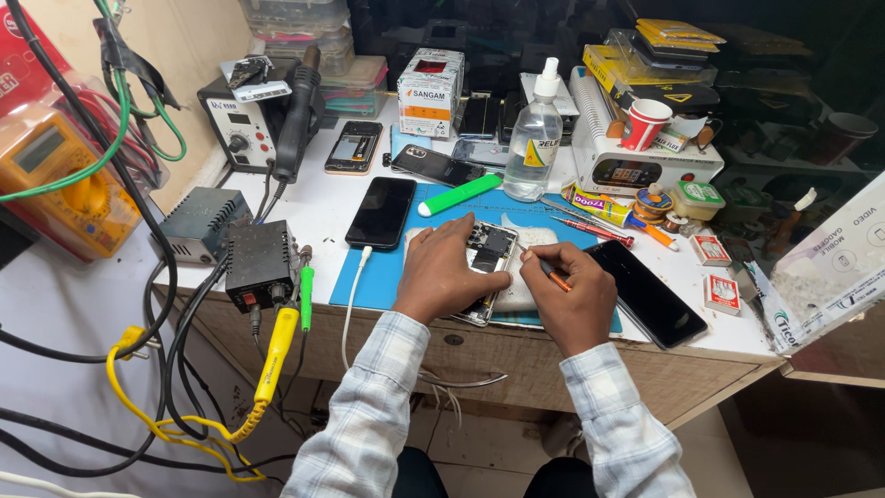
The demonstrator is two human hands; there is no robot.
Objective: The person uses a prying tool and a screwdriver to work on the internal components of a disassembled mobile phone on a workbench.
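While the left hand [441, 274] is pressing flat on the opened phone [489, 263] on the blue mat [387, 277], the right hand [573, 293] is pinching an orange screwdriver [551, 271], which is working best kept upright, I'd say.

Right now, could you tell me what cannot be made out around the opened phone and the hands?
- Head view: the left hand covers much of the opened phone.
- The tool tip in the right hand is too small to identify.
- The phone's near edge lies hidden behind both hands.
- The dark phone shows nothing on its screen.
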